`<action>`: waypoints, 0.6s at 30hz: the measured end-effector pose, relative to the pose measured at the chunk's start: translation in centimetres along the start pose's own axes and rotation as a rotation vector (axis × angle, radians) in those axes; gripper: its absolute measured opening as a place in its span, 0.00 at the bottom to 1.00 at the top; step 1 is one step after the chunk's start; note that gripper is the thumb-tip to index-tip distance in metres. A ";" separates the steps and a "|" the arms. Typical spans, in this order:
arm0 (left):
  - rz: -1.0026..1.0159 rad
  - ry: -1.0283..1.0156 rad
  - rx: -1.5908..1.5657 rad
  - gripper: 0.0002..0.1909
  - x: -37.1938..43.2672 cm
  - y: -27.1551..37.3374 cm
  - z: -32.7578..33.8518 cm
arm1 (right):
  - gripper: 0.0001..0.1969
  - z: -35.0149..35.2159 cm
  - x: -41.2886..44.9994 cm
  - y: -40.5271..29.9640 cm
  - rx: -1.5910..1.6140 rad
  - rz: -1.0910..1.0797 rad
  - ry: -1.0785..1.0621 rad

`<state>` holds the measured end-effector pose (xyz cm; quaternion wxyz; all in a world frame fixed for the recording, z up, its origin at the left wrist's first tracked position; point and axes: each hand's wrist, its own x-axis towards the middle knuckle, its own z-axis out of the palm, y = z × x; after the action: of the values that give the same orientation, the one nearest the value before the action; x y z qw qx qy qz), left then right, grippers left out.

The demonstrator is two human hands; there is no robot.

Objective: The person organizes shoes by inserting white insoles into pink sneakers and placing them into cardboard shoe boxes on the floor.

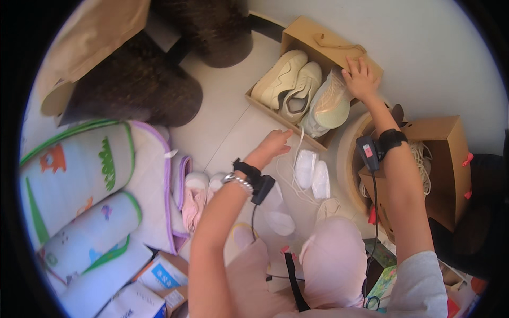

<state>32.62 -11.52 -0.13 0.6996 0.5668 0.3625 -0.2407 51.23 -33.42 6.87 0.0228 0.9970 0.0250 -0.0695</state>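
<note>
My right hand (361,79) rests with spread fingers on the upright flap of a brown cardboard shoe box (296,33), close to its cord handle (338,43). Inside the box lie a pair of cream sneakers (278,79) and a pale shoe with a light green sole (333,113), wrapped partly in clear plastic. Just outside the box's front edge is my left hand (273,146), its fingers extended and nothing seen in them. White shoelaces (296,159) trail onto the floor from the box. White shoe-shaped inserts (306,169) lie below it.
Another open cardboard box (457,171) with laced shoes stands at right beside a round tan container (350,151). Pink shoes (195,198) and rolled play mats (79,167) are at left. Dark cylindrical objects (159,79) stand beyond. Cartons (159,274) lie lower left.
</note>
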 end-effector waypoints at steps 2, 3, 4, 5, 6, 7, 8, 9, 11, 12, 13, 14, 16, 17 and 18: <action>0.229 -0.295 0.485 0.21 -2.7 0.2 -6.3 | 0.27 0.1 0.1 -1.2 0.015 -0.037 -0.014; 0.285 -0.375 0.638 0.21 -4.5 0.6 -8.6 | 0.27 0.5 0.0 -1.5 -0.004 -0.036 -0.015; 0.212 -0.305 0.572 0.20 -6.9 1.4 -8.8 | 0.27 1.0 0.2 -0.2 -0.005 -0.054 -0.043; 0.140 -0.218 0.501 0.19 -9.7 2.4 -9.6 | 0.28 1.3 0.3 0.7 -0.016 -0.027 -0.033; 0.076 -0.096 0.392 0.18 -12.7 3.7 -10.3 | 0.29 1.2 0.5 1.1 -0.022 0.006 -0.007; 0.092 -0.054 0.357 0.16 -15.5 4.0 -12.0 | 0.29 1.2 0.4 1.1 -0.009 -0.007 -0.012; 0.097 -0.013 0.292 0.15 -17.9 3.6 -14.3 | 0.31 1.0 0.4 0.5 0.031 -0.015 -0.030; 0.137 0.037 0.254 0.15 -20.1 2.6 -16.5 | 0.33 0.8 0.4 0.1 0.065 -0.019 -0.047; 0.075 0.195 0.283 0.14 -22.4 -0.7 -21.6 | 0.36 0.8 0.4 -0.7 0.139 -0.059 -0.051; 0.070 0.186 0.376 0.14 -22.1 -2.4 -23.3 | 0.36 1.2 1.5 0.7 0.182 -0.104 -0.026; 0.065 0.188 0.407 0.13 -20.9 -4.2 -23.6 | 0.36 1.4 2.9 3.1 0.209 -0.141 0.003; 0.070 0.167 0.434 0.12 -19.0 -6.2 -23.5 | 0.36 1.4 4.5 7.0 0.312 -0.244 0.130; 0.057 0.132 0.592 0.18 -18.7 -13.3 -30.2 | 0.35 1.5 1.6 3.2 0.372 -0.313 0.251; 0.022 0.224 0.809 0.26 -17.1 -16.6 -29.5 | 0.34 1.1 -0.3 2.4 0.388 -0.369 0.380; -0.063 0.154 0.850 0.32 -15.2 -18.2 -25.7 | 0.33 1.1 -2.7 3.2 0.386 -0.464 0.435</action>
<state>3.53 7.85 -1.96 0.3670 0.8096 0.2994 -0.3468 48.57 -36.79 6.33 -0.1879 0.9422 0.2410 0.1371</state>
